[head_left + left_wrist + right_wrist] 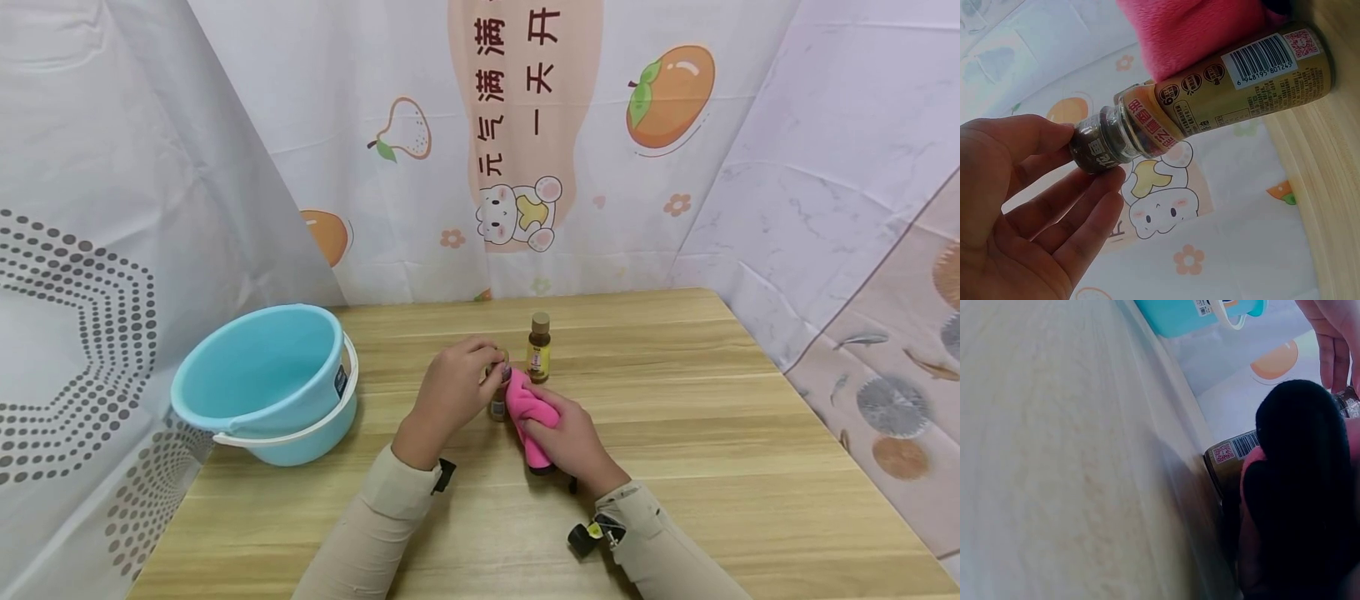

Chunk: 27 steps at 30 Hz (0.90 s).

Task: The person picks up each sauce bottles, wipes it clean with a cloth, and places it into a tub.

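Observation:
My left hand (450,387) pinches the dark cap (1089,148) of a small sesame oil bottle (1235,94) between thumb and fingers. The bottle stands upright on the table, its barcode label showing in the left wrist view. A fluffy pink cloth (522,400) is gripped in my right hand (572,433) and lies against the bottle's side. At the cloth's lower end a black part (1300,444) shows, large and dark in the right wrist view. Just behind the cloth stands a second small bottle (538,358) with a brown cap and a yellow label.
Two light blue buckets (258,325), one nested in the other, with white handles, stand at the left edge of the wood-grain table (712,433). Patterned curtains (405,217) hang behind the table and along both sides.

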### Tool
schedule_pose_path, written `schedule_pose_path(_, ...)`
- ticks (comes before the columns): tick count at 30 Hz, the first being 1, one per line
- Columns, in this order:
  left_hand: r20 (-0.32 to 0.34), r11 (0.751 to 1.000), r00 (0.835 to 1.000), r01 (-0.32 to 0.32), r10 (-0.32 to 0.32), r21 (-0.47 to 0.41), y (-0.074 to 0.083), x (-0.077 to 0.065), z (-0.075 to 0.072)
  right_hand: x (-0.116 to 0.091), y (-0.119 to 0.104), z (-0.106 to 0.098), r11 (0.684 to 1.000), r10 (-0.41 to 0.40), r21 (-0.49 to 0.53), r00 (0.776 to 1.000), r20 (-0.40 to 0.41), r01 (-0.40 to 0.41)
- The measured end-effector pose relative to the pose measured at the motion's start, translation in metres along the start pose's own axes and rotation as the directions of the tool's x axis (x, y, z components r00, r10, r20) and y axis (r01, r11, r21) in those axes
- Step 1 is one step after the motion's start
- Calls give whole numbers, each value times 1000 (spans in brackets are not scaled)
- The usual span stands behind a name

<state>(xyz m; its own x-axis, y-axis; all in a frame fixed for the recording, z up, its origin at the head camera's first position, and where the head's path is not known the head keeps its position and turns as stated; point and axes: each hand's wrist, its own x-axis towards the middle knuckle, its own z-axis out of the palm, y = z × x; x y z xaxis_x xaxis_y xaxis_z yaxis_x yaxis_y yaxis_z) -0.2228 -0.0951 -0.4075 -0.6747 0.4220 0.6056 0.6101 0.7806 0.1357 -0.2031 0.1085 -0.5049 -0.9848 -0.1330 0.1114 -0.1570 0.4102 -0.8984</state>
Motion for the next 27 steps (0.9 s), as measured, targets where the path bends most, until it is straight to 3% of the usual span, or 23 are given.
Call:
schedule_pose_path(9,-19,1000,1000,-1,1,-13,-1,3,1,2,-1,-2,999,34,-31,999,16,-33)
schedule_pose_path(17,-51,999,998,46,-46,-13,-2,4,3,4,0,-4,998,51,-30,998,30,-50)
schedule_pose_path(21,-52,999,998,32,-32,-13,-2,5,5,4,0,-4,998,53,-20,998,21,-52)
schedule_pose_path(27,-51,999,998,30,-32,-38,-4,-2,6,1,3,2,998,54,15,999,-1,-54)
